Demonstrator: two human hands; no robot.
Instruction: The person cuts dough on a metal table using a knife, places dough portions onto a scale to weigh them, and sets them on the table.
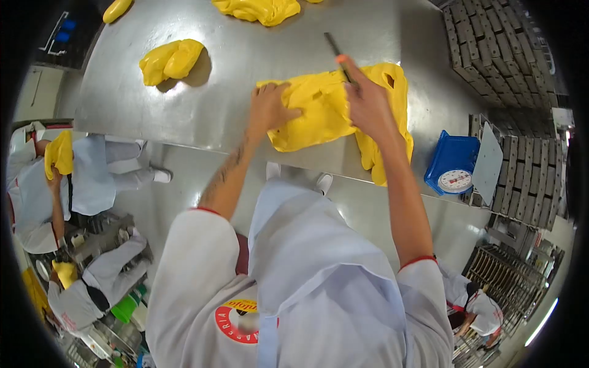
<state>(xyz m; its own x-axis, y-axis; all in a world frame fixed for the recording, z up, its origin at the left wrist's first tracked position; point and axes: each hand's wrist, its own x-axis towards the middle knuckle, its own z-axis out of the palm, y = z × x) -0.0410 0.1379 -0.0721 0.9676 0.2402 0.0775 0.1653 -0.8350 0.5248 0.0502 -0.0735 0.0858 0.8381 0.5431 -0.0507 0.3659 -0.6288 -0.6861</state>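
Note:
A large slab of glossy yellow dough lies on the steel table in front of me, its right end spilling over the near edge. My left hand rests on the slab's left side with thumb and fingers apart, gripping nothing. My right hand is closed around a dark, narrow knife above the right half of the slab. The knife points away from me, and an orange spot shows by my fingers. Its lower part is hidden by the hand. A small hole shows in the dough's far right corner.
On the steel table lie another yellow dough lump and a bigger dough piece at the far edge. A blue dial scale stands right, near stacked grey trays. Co-workers handle yellow dough at left; another person is lower right.

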